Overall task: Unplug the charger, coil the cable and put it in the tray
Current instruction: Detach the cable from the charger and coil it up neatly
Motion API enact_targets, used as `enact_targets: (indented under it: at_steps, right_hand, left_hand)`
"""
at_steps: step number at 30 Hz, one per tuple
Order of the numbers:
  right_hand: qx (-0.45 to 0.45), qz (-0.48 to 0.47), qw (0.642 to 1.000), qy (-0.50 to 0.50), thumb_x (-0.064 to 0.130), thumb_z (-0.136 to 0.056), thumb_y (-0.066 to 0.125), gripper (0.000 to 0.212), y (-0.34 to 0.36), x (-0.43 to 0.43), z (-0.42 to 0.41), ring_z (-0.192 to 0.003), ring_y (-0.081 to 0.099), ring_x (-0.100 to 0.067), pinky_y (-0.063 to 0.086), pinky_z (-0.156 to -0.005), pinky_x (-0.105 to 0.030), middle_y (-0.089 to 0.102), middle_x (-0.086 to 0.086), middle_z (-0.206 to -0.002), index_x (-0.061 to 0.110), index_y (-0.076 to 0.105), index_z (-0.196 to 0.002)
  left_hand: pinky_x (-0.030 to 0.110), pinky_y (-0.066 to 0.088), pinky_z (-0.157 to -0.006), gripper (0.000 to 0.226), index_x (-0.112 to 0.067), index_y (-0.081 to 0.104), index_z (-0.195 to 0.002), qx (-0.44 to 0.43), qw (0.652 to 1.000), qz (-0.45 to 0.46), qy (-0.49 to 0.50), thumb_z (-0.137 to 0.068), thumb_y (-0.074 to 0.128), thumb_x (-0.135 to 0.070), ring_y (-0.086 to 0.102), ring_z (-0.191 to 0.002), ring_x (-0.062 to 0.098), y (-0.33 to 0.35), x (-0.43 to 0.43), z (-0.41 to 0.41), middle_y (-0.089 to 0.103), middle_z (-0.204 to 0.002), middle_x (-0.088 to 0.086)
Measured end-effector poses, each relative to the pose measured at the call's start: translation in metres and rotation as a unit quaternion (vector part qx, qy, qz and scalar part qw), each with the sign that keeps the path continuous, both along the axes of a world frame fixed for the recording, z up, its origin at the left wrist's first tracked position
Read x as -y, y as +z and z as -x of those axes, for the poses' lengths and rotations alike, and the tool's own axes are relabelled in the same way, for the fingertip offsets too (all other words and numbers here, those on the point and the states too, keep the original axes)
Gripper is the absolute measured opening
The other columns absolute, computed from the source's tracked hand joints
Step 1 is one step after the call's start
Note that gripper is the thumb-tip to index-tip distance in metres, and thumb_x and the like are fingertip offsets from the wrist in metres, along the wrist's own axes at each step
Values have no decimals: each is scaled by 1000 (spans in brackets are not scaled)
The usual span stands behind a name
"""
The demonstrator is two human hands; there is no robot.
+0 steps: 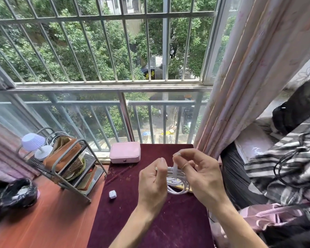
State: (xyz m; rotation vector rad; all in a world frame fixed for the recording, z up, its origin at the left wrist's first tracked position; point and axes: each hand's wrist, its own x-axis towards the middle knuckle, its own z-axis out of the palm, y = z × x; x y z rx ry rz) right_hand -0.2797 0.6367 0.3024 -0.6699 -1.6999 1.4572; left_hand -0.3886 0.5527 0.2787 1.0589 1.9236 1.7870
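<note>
A white cable [175,183], coiled into several loops, hangs between both hands above the dark red cloth [150,221]. My left hand [153,183] grips one side of the coil. My right hand [199,176] pinches a white strap or cable end that stands up across the loops. Below the coil a yellowish strip shows, partly hidden by my right hand. A small white charger cube [112,194] lies loose on the cloth, left of my hands. I cannot tell which object is the tray.
A pink case [125,152] sits at the cloth's far edge by the barred window. A metal rack [70,169] with a brown bag and a small lamp [36,144] stands left on the orange table. A black-lined bin [16,192] is far left. Curtain and bedding crowd the right.
</note>
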Motion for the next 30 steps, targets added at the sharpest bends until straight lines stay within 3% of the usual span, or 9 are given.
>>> enact_targets:
  at_steps: [6, 10, 14, 18, 22, 24, 27, 28, 30]
  right_hand:
    - [7, 210, 975, 77, 34, -84, 85, 22, -4, -6, -4, -77, 73, -16, 59, -68, -21, 78, -6, -84, 15, 81, -94]
    - [0, 292, 952, 95, 29, -71, 93, 34, -11, -11, -9, -80, 74, -20, 60, -70, -25, 78, -13, -89, 16, 82, -101]
    - [31, 278, 954, 108, 36, -66, 92, 40, -15, -17, -15, -78, 72, -19, 59, -69, -23, 78, -13, -85, 8, 83, -94]
    - [87, 258, 951, 147, 39, -80, 87, 42, -16, -24, -21, -85, 72, -22, 56, -81, -26, 79, -26, -95, 1, 83, -97]
    - [141, 210, 944, 214, 45, -99, 67, 51, -16, -29, -24, -95, 70, -25, 54, -95, -37, 74, -35, -110, -4, 80, -103]
    - [177, 189, 938, 230, 53, -104, 57, 61, -19, -30, -24, -96, 68, -21, 53, -101, -42, 77, -29, -108, -4, 78, -103]
    - [217, 179, 928, 242, 65, -101, 46, 60, -21, -29, -22, -99, 71, 2, 50, -98, -20, 82, 8, -100, 17, 82, -101]
    - [222, 171, 925, 257, 63, -104, 43, 56, -23, -27, -21, -111, 71, 2, 47, -105, -20, 81, 11, -111, 23, 82, -109]
    - [231, 148, 923, 269, 57, -109, 39, 52, -29, -23, -18, -129, 65, -7, 40, -118, -33, 77, 7, -128, 26, 76, -127]
  left_hand:
    - [17, 34, -48, 44, -39, 45, -55, 0, 998, -44, -37, -100, 43, -38, 42, -48, 0, 9, -2, 0, 47, -51, -14]
    - [14, 33, -48, 45, -37, 48, -55, -15, 998, -37, -50, -100, 42, -36, 44, -46, 1, 11, -2, -4, 49, -50, -16]
    - [22, 33, -46, 47, -23, 44, -55, -9, 998, -27, -52, -99, 43, -41, 41, -47, 2, 8, -3, -8, 47, -48, -7]
    - [41, 36, -47, 54, -8, 41, -60, -11, 998, -7, -54, -99, 43, -45, 42, -49, 11, 1, -4, -10, 47, -50, 12]
    - [32, 32, -46, 54, -10, 39, -58, -8, 999, 10, -53, -98, 44, -47, 38, -51, 6, -5, -5, -11, 42, -52, -5]
    - [24, 31, -47, 54, -14, 38, -57, -11, 998, 17, -55, -98, 44, -48, 36, -50, 4, -9, -7, -10, 41, -52, -10]
    - [22, 30, -49, 57, -10, 40, -57, -6, 998, 19, -54, -97, 43, -51, 36, -51, 3, -16, -9, -7, 41, -52, -11]
    - [22, 29, -50, 59, -9, 39, -57, 0, 998, 22, -54, -96, 43, -52, 35, -52, 4, -18, -9, -5, 39, -53, -11]
    - [18, 29, -50, 53, -21, 40, -53, 18, 998, 23, -58, -95, 43, -53, 35, -50, 2, -21, -10, -4, 39, -51, -14]
